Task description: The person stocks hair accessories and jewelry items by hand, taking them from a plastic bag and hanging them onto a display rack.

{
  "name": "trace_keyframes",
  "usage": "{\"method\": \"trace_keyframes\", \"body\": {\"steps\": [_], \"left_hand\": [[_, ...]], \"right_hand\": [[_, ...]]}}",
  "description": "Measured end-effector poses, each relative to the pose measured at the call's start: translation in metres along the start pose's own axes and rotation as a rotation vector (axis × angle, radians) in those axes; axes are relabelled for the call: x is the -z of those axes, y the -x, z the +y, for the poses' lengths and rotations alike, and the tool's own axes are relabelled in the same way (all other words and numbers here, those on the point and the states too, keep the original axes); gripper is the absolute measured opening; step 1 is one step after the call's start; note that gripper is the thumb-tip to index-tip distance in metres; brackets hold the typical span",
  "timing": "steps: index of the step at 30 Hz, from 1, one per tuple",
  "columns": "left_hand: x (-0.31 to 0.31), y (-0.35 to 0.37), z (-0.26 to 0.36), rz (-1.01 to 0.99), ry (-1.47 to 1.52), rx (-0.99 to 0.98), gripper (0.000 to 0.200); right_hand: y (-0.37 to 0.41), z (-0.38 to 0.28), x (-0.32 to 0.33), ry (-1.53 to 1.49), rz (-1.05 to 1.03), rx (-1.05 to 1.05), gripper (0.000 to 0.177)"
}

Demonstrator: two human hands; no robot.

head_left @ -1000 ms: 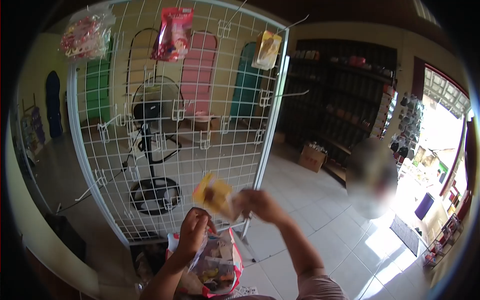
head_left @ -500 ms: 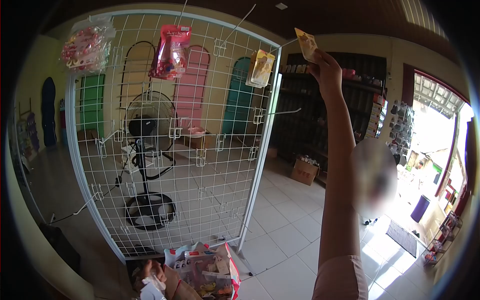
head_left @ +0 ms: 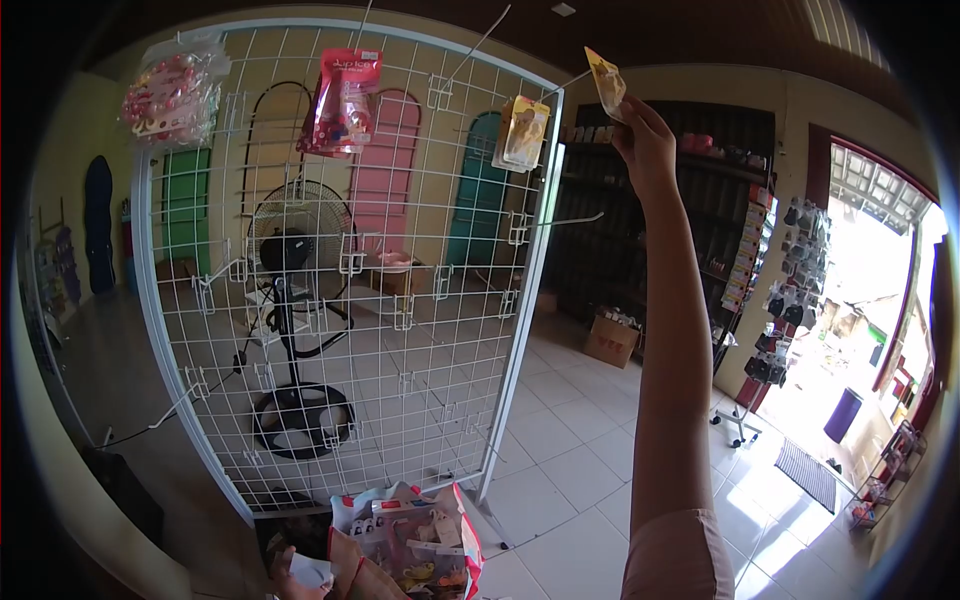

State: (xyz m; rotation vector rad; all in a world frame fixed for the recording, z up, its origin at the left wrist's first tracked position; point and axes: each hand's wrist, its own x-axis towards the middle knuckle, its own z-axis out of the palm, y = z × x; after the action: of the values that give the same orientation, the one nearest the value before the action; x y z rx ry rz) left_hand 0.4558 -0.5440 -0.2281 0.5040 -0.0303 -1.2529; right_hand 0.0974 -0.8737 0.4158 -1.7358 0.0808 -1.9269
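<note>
In head view, the left hand (head_left: pixel 286 570), fingers bent at a white card (head_left: pixel 311 571), is beside the bag (head_left: pixel 470 532). Past the grid panel's (head_left: pixel 553 150) upper right corner, the right hand (head_left: pixel 648 145) pinches a yellow packet (head_left: pixel 606 82) near the hook (head_left: pixel 572 83); bumping it could loosen the pinch. Rightward is room.

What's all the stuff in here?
Grid rack: one, white, centre
Bead packets: several, pink, rack's top left
Lip Ice packets: several, pink, beside them
Hanging packets: several, yellow, rack's top right
Raised packet: one, yellow, upper right
Small item: one, white, lower left
Bag: one, red-white, below rack
Fan: one, black, behind rack
Boards: four, multicoloured, behind rack
Shelves: several, dark, back right
Carton: one, brown, floor
Mat: one, grey, doorway
Right hand: one, raised; left hand: one, low
</note>
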Motion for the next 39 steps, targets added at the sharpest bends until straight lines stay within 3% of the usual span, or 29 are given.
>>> {"method": "trace_keyframes", "body": {"steps": [1,2,4,7,11,13,14,15,16,17,20,22,24,25,26,27,28,29,30,31,34,37,39], "left_hand": [[-0.032,0.018,-0.008,0.091,0.042,-0.079,0.025],[-0.03,0.018,-0.013,-0.005,-0.125,-0.152,0.024],[-0.015,0.018,-0.025,-0.196,-0.459,-0.293,0.021],[0.029,-0.005,-0.036,-0.134,-0.891,-0.379,0.019],[0.005,0.001,-0.034,-0.017,-0.544,-0.217,0.022],[-0.052,0.032,-0.032,0.143,-0.744,-0.219,0.023],[-0.079,0.04,-0.036,0.248,-0.749,-0.288,0.018],[-0.065,0.04,-0.029,0.141,-1.104,-0.414,0.018],[-0.053,0.037,-0.028,0.139,-1.052,-0.388,0.019],[-0.064,0.046,-0.024,0.13,-1.265,-0.42,0.017],[-0.073,0.056,-0.027,0.21,-1.213,-0.355,0.015],[-0.074,0.064,-0.025,0.243,-1.372,-0.335,0.018],[-0.068,0.06,-0.019,0.222,-1.514,-0.328,0.022],[-0.06,0.059,-0.013,0.199,-1.587,-0.301,0.023],[-0.055,0.058,-0.012,0.178,-1.655,-0.28,0.025],[-0.058,0.056,-0.013,0.282,-1.677,-0.248,0.021],[-0.054,0.056,-0.01,0.283,-1.695,-0.236,0.021],[-0.05,0.054,-0.005,0.283,-1.713,-0.224,0.021],[-0.05,0.05,-0.008,0.281,-1.738,-0.203,0.021],[-0.075,0.047,-0.017,0.303,-1.781,-0.189,0.018],[-0.068,0.034,-0.019,0.236,-1.829,-0.198,0.015],[-0.067,0.028,-0.03,0.213,-1.888,-0.218,0.016],[-0.074,0.028,-0.038,0.225,-1.911,-0.192,0.015]], "right_hand": [[0.003,-0.001,0.0,-0.007,-0.004,-0.001,0.025],[0.004,0.0,0.0,-0.016,-0.008,-0.002,0.024],[0.005,0.002,0.0,0.048,-0.016,-0.027,0.024],[0.002,0.013,0.003,0.2,-0.044,-0.095,0.027],[0.024,0.019,-0.002,0.446,-0.202,-0.309,0.035],[0.019,0.04,0.031,0.506,-0.206,-0.214,0.04],[0.033,0.046,0.042,0.532,-0.126,-0.001,0.027],[0.052,0.053,0.055,0.566,-0.047,0.192,0.017],[0.077,0.044,0.064,0.6,0.026,0.174,0.034],[0.109,0.046,0.077,0.65,0.095,0.145,0.053],[0.257,0.093,0.156,1.152,-0.031,0.22,0.022],[0.403,0.148,0.189,0.959,0.105,0.007,0.015],[0.59,0.197,0.252,1.078,0.203,-0.748,0.015],[0.687,0.199,0.264,1.041,0.202,-0.96,0.016],[0.766,0.187,0.268,1.138,-0.041,-1.182,0.023],[0.856,0.184,0.273,1.481,-0.432,-1.133,0.033],[0.837,0.182,0.267,1.25,-0.364,-1.598,0.048],[0.923,0.175,0.269,1.116,-0.044,-1.843,0.071],[0.938,0.156,0.256,1.123,-0.194,-2.02,0.092],[0.945,0.14,0.239,1.168,-0.162,-2.141,0.095],[0.917,0.116,0.192,1.298,-0.102,-2.053,0.11],[0.904,0.128,0.168,1.265,-0.416,-1.856,0.112],[0.906,0.14,0.155,1.358,-0.506,-1.866,0.105]]}}
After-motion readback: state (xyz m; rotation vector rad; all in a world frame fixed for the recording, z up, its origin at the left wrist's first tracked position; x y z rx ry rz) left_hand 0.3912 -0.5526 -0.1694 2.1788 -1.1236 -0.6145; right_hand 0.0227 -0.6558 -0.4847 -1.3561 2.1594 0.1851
